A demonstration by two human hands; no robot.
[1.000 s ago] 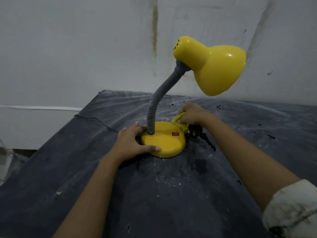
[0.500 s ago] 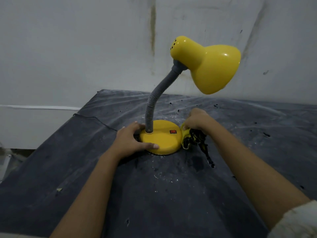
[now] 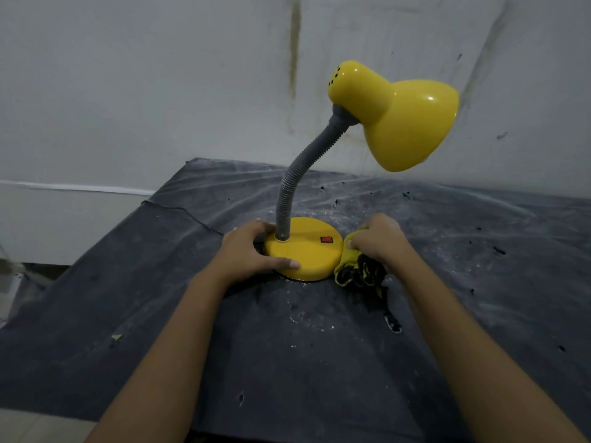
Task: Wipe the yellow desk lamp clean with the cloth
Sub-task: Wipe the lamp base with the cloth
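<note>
The yellow desk lamp stands upright on a dark covered table, its round base bearing a small red switch. A grey flexible neck curves up to the yellow shade, which tilts to the right. My left hand grips the left rim of the base, thumb along the front edge. My right hand holds a yellow and black cloth bunched against the right side of the base. Part of the cloth trails onto the table toward me.
A dusty dark sheet covers the table, speckled with white flecks and small holes. A thin black cord runs off the table's left edge. A stained white wall stands close behind the lamp.
My right hand has brought the cloth from the back right of the base round to its right side, lower toward the table. My left hand has kept its hold on the base.
</note>
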